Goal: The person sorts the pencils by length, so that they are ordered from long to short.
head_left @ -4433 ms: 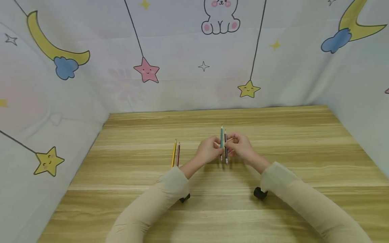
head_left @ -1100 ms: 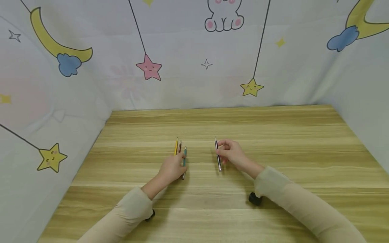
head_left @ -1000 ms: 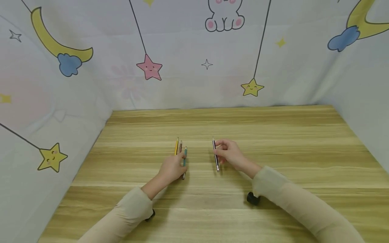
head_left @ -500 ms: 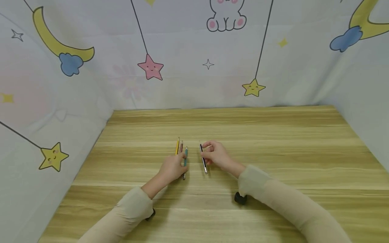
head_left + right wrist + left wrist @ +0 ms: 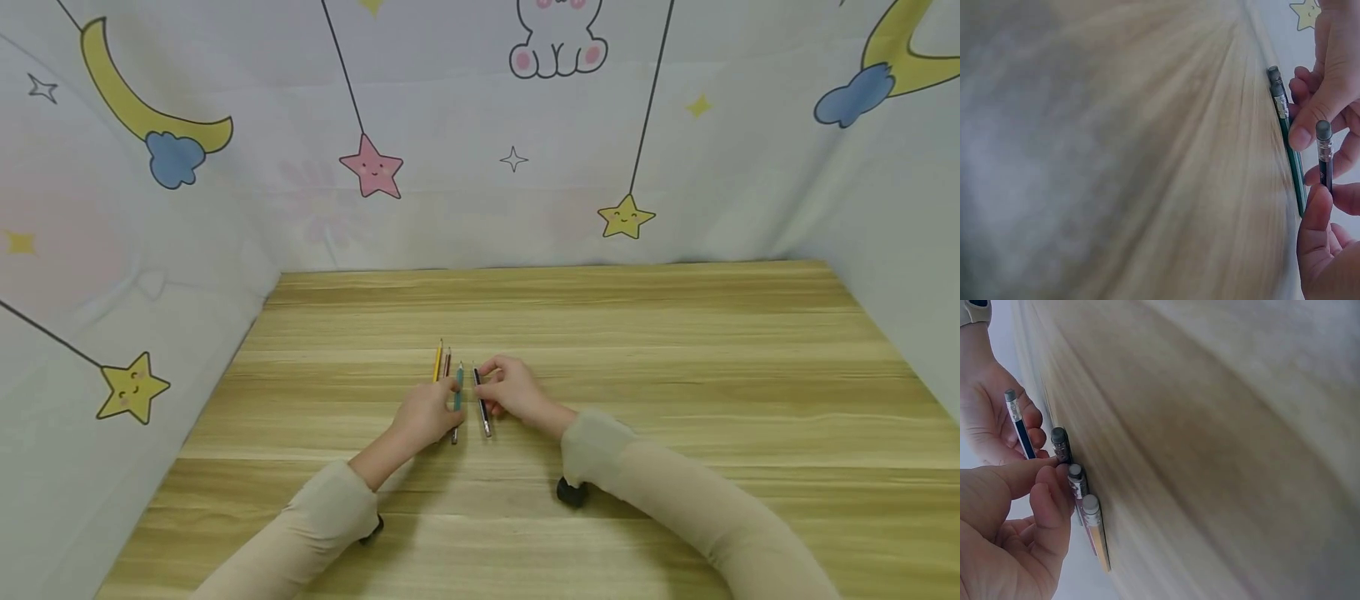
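Note:
My left hand (image 5: 427, 413) pinches a teal pencil (image 5: 459, 375), its thumb and finger on the shaft. Just left of it lie a dark red pencil (image 5: 447, 362) and a yellow pencil (image 5: 438, 360), partly covered by that hand. In the left wrist view the eraser ends of the teal pencil (image 5: 1060, 445), red pencil (image 5: 1077, 481) and yellow pencil (image 5: 1092, 512) sit in a row on the table. My right hand (image 5: 517, 392) pinches a black pencil (image 5: 482, 402) with a silver ferrule, a small gap to the right of the teal one. The right wrist view shows this black pencil (image 5: 1325, 159) raised off the table.
The wood-grain table (image 5: 675, 358) extends around both hands. A pale cloth (image 5: 465, 225) printed with stars and moons hangs along its back and sides. Black wrist devices (image 5: 572, 492) show under the sleeve cuffs.
Both hands were together mid-table; the left has carried the teal pencil left to the red and yellow ones and stays there. The right has since brought the black pencil left, close to it.

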